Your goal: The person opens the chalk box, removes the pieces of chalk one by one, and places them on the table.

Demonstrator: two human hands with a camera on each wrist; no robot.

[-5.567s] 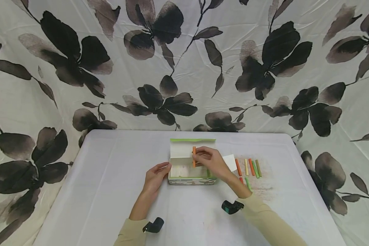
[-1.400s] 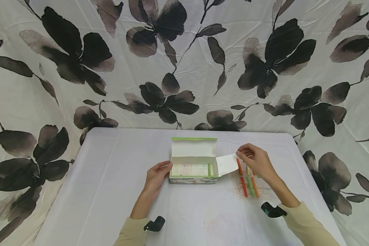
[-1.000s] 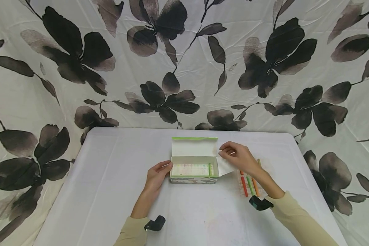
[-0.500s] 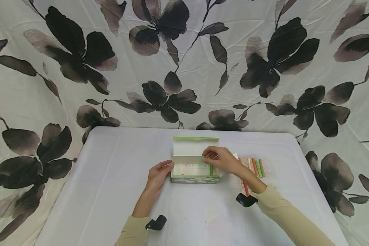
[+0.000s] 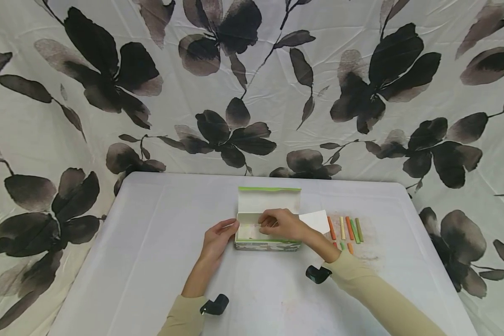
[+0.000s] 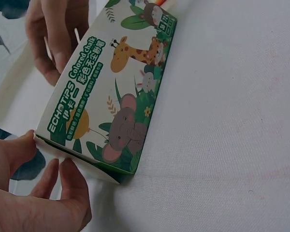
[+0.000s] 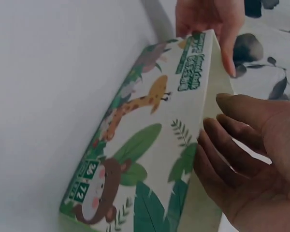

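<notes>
A chalk box with its lid flipped up stands on the table; cartoon animals and "Colored chalk" lettering show in the left wrist view. My left hand pinches the box's left end, thumb at the top edge and fingers against the side flap. My right hand reaches over the box opening with loosely bent fingers dipping inside. In the right wrist view its thumb and fingers stand apart, and no chalk shows between them. The box's inside is largely hidden behind the right hand.
Right of the box lie several chalk sticks, among them a red-orange stick, a yellow stick and an olive stick. The lower row is partly hidden by my right forearm. A white side flap sticks out rightward. A floral cloth hangs behind.
My right hand earlier held an orange chalk over the box; later an orange stick lies in the lower row. The hand has since moved left from the chalks into the box. The left hand stays put.
</notes>
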